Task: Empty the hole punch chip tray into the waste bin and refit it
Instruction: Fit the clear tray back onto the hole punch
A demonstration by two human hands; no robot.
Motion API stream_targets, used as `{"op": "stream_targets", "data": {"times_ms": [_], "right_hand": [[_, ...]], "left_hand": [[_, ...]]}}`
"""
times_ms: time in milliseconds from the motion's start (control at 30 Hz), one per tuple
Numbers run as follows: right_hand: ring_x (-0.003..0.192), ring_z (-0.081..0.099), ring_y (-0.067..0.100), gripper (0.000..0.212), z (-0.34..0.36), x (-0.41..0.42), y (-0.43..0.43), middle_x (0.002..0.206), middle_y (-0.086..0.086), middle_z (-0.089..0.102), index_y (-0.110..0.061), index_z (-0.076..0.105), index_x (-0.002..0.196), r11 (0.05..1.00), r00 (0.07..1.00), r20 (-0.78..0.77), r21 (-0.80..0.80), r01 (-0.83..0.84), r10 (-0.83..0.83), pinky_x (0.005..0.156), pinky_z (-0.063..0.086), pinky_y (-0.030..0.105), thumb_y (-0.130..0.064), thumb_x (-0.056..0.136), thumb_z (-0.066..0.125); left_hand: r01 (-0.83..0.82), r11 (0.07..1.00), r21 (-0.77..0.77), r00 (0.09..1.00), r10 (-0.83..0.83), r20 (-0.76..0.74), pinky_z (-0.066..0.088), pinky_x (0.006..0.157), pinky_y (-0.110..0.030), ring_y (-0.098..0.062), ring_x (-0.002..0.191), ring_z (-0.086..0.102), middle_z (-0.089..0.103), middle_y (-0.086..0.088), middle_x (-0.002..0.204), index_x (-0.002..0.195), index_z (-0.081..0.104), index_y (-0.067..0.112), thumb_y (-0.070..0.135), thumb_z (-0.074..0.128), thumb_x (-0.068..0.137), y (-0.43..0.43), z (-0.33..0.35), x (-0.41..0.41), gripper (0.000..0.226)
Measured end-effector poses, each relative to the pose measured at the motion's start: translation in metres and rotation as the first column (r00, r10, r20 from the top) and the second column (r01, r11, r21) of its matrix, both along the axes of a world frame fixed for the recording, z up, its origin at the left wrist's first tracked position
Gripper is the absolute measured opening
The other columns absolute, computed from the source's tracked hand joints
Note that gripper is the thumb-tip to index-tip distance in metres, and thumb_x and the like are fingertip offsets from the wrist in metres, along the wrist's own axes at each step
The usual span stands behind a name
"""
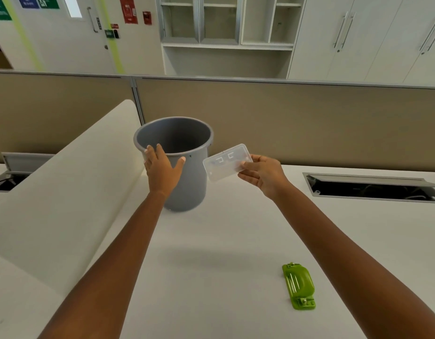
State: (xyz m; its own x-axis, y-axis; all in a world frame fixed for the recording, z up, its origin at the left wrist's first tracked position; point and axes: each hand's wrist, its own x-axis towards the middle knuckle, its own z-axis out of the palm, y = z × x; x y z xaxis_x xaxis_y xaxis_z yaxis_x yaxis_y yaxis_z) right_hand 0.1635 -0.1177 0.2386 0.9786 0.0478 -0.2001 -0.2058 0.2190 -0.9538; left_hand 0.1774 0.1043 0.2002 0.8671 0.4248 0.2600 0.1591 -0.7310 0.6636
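Observation:
A grey waste bin (184,187) stands upright on the white desk, tilted slightly. My left hand (162,171) grips its near wall just below the rim, fingers spread around it. My right hand (262,174) pinches a clear plastic chip tray (226,162) by its right end and holds it in the air just right of the bin's rim. The green hole punch (300,287) lies on the desk at the near right, apart from both hands, without its tray.
A curved white divider panel (64,192) runs along the left of the desk. An open cable slot (372,188) sits at the back right, another (6,179) at the far left. A beige partition wall (284,123) closes the desk's far edge.

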Motion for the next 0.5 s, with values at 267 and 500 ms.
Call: {"op": "stream_targets", "data": {"times_ms": [267,500], "right_hand": [[0.081,0.064,0.027,0.032,-0.016,-0.027,-0.013,0.103,0.019,0.062,0.004,0.055,0.115,0.999,0.998,-0.045,-0.005,-0.034,0.034,0.078,0.055,0.034,0.004,0.083,0.059],[0.069,0.066,0.021,0.021,-0.045,-0.058,-0.034,0.091,0.017,0.065,-0.001,0.061,0.103,0.972,0.993,-0.047,-0.204,-0.119,0.112,0.058,0.058,0.019,0.0,0.082,0.061]], "left_hand": [[0.308,0.874,-0.377,0.947,-0.242,0.213,0.048,0.078,-0.015,-0.021,0.093,0.058,0.061,-0.017,0.114,0.12,0.054,0.0,0.018,0.054,0.092,-0.052,-0.02,-0.048,0.034],[0.102,0.157,-0.982,0.836,-0.548,-0.001,0.06,0.062,-0.031,-0.024,0.08,0.07,0.07,-0.008,0.096,0.11,0.059,0.01,0.049,0.023,0.095,-0.086,-0.055,-0.088,0.056]]}}
